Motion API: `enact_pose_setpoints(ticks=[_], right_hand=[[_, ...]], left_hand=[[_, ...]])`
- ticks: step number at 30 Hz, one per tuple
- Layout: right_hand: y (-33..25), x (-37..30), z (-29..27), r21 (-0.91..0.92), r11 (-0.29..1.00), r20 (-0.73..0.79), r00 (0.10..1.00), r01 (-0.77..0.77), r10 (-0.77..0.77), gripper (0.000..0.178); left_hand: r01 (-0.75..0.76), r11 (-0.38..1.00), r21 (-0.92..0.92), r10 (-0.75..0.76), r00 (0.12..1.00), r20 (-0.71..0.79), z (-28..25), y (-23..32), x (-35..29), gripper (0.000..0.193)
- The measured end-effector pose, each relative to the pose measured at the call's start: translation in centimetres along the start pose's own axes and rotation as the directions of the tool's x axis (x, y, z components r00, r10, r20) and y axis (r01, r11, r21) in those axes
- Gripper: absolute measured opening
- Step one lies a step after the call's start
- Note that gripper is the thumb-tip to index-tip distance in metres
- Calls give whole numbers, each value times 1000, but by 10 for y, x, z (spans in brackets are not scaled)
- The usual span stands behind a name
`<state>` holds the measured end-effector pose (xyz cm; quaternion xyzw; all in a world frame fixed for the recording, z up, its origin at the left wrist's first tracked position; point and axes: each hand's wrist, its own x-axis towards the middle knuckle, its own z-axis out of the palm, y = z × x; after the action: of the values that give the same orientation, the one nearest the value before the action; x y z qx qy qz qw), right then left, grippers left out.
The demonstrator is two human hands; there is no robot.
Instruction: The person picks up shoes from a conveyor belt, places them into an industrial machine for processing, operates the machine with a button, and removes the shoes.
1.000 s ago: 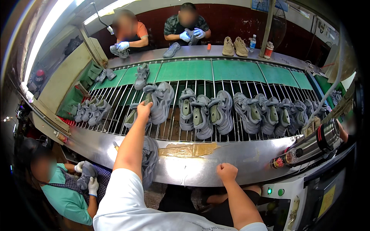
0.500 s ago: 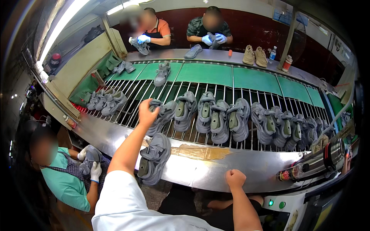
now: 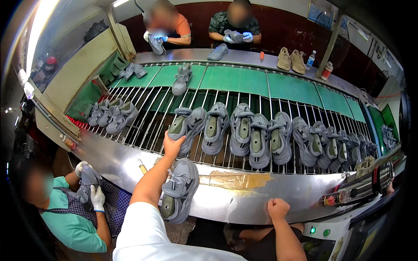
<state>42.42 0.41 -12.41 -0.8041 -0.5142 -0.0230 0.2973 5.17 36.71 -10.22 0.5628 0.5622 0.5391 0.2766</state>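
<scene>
Currently gripped shoe (image 3: 195, 126): centre of the frame, over the bar rack (image 3: 150, 126) near its front edge; contact with the bars cannot be told.
Left hand (image 3: 173, 145): fingers closed on the shoe's heel end; their full wrap is hidden.
Right hand (image 3: 278, 209): lower right of centre, over the steel ledge (image 3: 244, 204); fingers curled into a fist, contents not visible.
Rack front edge: slopes from middle left down toward the right, meeting the ledge.
Ledge outer edge: curves below, with the near shoe (image 3: 180, 187) reaching it beside the left forearm.
Room to the left: exposed bars up to the shoe cluster (image 3: 114, 117).
Room to the right: narrow; the neighbouring shoe (image 3: 216, 126) stands just beside.
Room behind: bars, then the green sheet (image 3: 235, 80).
Ledge stretch: bare steel between near shoe and fist, below the brown tape (image 3: 237, 179).
Shoe finish: grey upper, thick grey sole, dark side patch, olive insole visible in the opening.
</scene>
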Motion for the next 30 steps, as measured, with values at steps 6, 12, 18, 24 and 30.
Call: enact_pose_setpoints(ticks=[6, 12, 18, 24, 30], right_hand=[[2, 2, 4, -39, 999, 4, 999, 37, -37, 30], [-5, 4, 7, -49, 999, 2, 1000, 16, -16, 30], [-4, -3, 4, -60, 998, -20, 1000, -10, 9, 30], [-5, -4, 6, -50, 999, -7, 1000, -4, 3, 29], [-11, -6, 4, -22, 1000, -22, 1000, 14, -14, 29]], left_hand=[[-37, 990, 137, 34, 999, 26, 14, 9, 28, 62], [-302, 927, 223, 260, 945, 197, 27, 42, 57, 55], [-457, 833, 311, 396, 886, 241, 17, 4, 38, 48], [-274, 880, 389, 210, 957, 198, -17, 10, 12, 53], [201, 917, -345, -73, 934, 351, -112, 6, -78, 48]])
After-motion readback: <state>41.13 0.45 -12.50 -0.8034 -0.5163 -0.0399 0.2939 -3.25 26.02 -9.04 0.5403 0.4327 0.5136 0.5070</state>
